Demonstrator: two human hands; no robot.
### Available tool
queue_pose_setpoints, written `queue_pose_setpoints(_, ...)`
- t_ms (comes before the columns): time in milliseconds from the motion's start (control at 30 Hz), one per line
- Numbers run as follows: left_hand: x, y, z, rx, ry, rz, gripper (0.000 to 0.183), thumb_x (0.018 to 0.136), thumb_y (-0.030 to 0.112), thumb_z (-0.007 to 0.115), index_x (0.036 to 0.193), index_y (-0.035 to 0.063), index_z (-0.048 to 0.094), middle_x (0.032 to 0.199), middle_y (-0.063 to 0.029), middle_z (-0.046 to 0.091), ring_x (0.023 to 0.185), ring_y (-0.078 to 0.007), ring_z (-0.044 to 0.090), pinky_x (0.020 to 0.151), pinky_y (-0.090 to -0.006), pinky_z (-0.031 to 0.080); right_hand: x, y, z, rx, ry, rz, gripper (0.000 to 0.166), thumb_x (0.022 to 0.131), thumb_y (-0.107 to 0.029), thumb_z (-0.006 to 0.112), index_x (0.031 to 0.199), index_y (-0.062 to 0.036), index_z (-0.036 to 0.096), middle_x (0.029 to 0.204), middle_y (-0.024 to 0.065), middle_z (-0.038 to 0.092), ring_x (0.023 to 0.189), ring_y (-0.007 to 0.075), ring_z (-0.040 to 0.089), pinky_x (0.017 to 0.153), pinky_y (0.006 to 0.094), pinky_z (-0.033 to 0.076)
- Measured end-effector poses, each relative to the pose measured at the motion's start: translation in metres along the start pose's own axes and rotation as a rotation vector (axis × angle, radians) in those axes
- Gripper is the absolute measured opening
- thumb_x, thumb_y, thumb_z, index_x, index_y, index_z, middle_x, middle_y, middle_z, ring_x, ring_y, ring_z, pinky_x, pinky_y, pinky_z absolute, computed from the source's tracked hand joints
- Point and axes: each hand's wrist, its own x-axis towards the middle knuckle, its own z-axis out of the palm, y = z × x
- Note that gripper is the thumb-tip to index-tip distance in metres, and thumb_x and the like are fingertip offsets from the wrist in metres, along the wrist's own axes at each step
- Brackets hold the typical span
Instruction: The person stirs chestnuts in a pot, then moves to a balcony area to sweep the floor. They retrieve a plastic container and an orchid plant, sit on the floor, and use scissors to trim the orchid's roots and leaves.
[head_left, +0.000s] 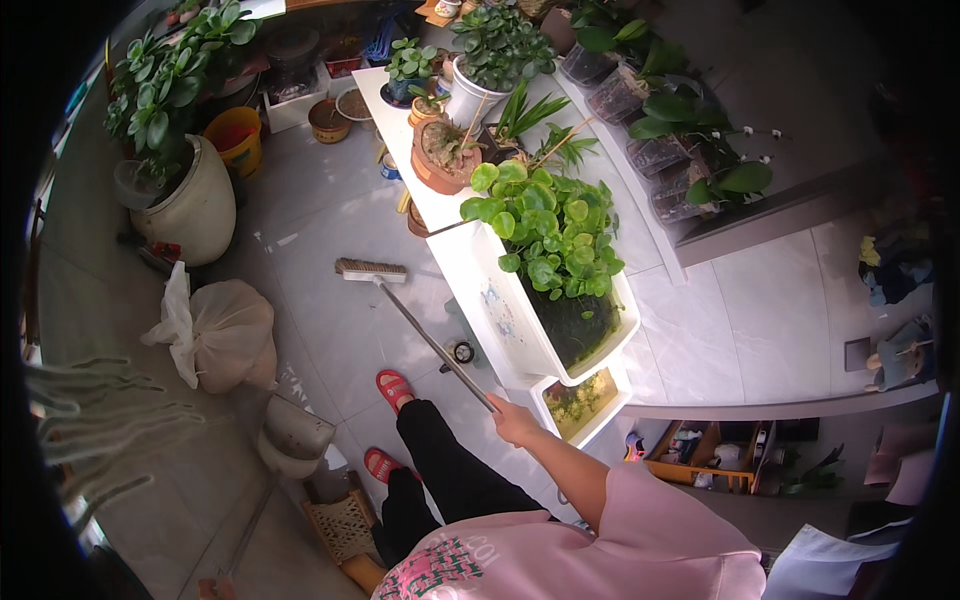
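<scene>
My right hand grips the metal handle of a long-handled floor brush. The brush head, white with brown bristles, rests on the tiled floor well ahead of my feet. The handle slants from my hand toward the upper left. Beside my hand stands a long white planter with green round-leaved plants over dark water. Just below its near end is a smaller white basin with yellow-green plants. My left hand is out of view.
A knotted plastic bag, a large pale pot and a white tub line the left side. A floor drain lies near the handle. My red slippers and a woven stool are close by.
</scene>
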Motion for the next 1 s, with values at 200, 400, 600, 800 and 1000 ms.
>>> queue_pose_setpoints(200, -0.009, -0.043, 0.024, 0.037, 0.108, 0.109, 0.048, 0.081, 0.044, 0.061, 0.106, 0.0024, 0.062, 0.098, -0.0205, 0.064, 0.088, -0.0372, 0.061, 0.078, -0.0429, 0.048, 0.019, 0.003, 0.037, 0.108, 0.046, 0.058, 0.052, 0.091, -0.019, 0.039, 0.141, -0.0217, 0.025, 0.078, 0.0154, 0.061, 0.048, 0.0234, 0.056, 0.046, 0.0359, 0.05)
queue_pose_setpoints(400, -0.006, -0.061, 0.045, 0.096, 0.165, -0.003, 0.049, 0.079, 0.044, 0.063, 0.1, -0.0005, 0.063, 0.093, -0.022, 0.064, 0.083, -0.0358, 0.062, 0.072, -0.0426, 0.05, 0.017, -0.007, 0.066, 0.27, -0.142, 0.173, 0.052, 0.091, -0.016, 0.037, 0.141, -0.0164, 0.023, 0.077, 0.016, 0.059, 0.046, 0.0214, 0.054, 0.044, 0.0361, 0.049)
queue_pose_setpoints(600, -0.007, -0.05, 0.044, -0.046, 0.231, 0.05, 0.047, 0.081, 0.044, 0.062, 0.089, -0.0029, 0.066, 0.082, -0.0223, 0.065, 0.074, -0.0362, 0.063, 0.066, -0.0422, 0.05, -0.025, 0.029, 0.02, 0.292, -0.116, 0.074, 0.052, 0.09, -0.015, 0.037, 0.141, -0.0174, 0.024, 0.082, 0.0154, 0.06, 0.045, 0.0204, 0.054, 0.042, 0.0357, 0.048)
queue_pose_setpoints(800, -0.016, -0.011, 0.023, 0.001, 0.218, 0.072, 0.047, 0.083, 0.042, 0.059, 0.092, -0.0037, 0.066, 0.087, -0.0229, 0.065, 0.073, -0.0366, 0.063, 0.065, -0.0418, 0.05, 0.028, 0.015, -0.014, 0.057, 0.024, 0.043, 0.051, 0.09, -0.019, 0.039, 0.14, -0.021, 0.027, 0.095, 0.0165, 0.063, 0.051, 0.0263, 0.059, 0.049, 0.0363, 0.051)
queue_pose_setpoints(1000, 0.015, -0.064, 0.059, 0.055, 0.303, 0.123, 0.044, 0.087, 0.039, 0.056, 0.092, -0.0051, 0.061, 0.071, -0.019, 0.059, 0.062, -0.0326, 0.059, 0.056, -0.0415, 0.045, 0.086, -0.022, -0.005, 0.007, 0.007, 0.025, 0.056, 0.088, -0.018, 0.043, 0.141, -0.0209, 0.025, 0.097, 0.0186, 0.062, 0.07, 0.0296, 0.063, 0.059, 0.0384, 0.052)
